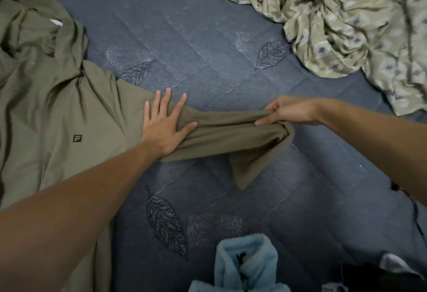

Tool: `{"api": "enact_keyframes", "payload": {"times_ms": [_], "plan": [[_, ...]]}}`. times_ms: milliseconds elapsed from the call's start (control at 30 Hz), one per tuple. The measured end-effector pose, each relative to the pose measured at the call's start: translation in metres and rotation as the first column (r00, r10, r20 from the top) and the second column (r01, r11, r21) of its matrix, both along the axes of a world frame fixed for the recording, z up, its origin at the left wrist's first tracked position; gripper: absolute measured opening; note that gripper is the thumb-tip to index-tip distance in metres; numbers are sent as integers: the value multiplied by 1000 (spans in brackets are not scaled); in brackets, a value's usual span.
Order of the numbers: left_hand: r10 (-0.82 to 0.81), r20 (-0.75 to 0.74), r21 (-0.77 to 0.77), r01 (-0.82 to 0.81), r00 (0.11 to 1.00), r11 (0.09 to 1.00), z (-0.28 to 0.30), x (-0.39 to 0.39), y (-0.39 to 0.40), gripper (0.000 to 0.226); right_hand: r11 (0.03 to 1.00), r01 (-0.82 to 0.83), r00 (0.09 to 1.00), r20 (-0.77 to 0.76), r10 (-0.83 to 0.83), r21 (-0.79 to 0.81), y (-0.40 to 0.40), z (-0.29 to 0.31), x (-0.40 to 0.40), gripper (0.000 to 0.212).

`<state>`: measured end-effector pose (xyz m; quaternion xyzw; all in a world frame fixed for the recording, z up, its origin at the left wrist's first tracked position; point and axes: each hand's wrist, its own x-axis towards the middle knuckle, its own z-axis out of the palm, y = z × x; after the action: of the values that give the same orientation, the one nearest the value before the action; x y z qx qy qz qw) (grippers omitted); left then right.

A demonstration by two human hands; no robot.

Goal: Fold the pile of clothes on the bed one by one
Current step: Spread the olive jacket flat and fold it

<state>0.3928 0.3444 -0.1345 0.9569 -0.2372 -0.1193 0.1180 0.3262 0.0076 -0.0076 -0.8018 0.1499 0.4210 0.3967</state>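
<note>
Blue quilted bed (208,37) has the olive shirt (57,107) spread at left, left hand (164,127) flat with spread fingers at the shoulder, right hand (291,111) pinching the sleeve (231,134) end, which could bunch if the pin slips

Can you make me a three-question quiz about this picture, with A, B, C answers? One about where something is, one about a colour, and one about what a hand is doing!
1. Where is the fluffy blue garment?
A. at the near edge of the bed
B. on the hoodie
C. under the patterned cloth

2. What colour is the hoodie?
A. red
B. olive green
C. white

3. What is the right hand doing?
A. lying flat on the bed
B. pinching the sleeve end
C. holding the blue garment

Answers:
1 A, it lies at the bottom of the view, apart from both.
2 B, the whole hoodie is olive.
3 B, its fingers pinch the sleeve while the left hand presses it flat.
</note>
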Motion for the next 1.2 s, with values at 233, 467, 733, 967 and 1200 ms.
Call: {"api": "enact_keyframes", "payload": {"times_ms": [233, 467, 733, 967, 1200], "plan": [[3, -14, 14, -2, 1000, 1000, 0, 0, -2, 89, 912, -238, 968, -8, 250, -333, -46, -1, -19, 10], [-99, -8, -110, 97, 995, 989, 19, 6, -15, 74, 902, -61, 972, 180, 151, -427, -58, -22, -52, 30], [-220, 45, -223, 224, 975, 949, 24, 7, -44, 16, 825, -90, 865, 367, 342, -558, -55, -50, -111, 102], [-152, 55, -167, 159, 987, 973, 40, 24, -65, 7, 851, 193, 900, 433, 44, -488, -68, -39, -115, 24], [-28, 5, -78, 28, 1000, 997, 43, 31, -76, 10, 853, 404, 911, 227, -344, -331, -107, -35, -112, 30]]}}
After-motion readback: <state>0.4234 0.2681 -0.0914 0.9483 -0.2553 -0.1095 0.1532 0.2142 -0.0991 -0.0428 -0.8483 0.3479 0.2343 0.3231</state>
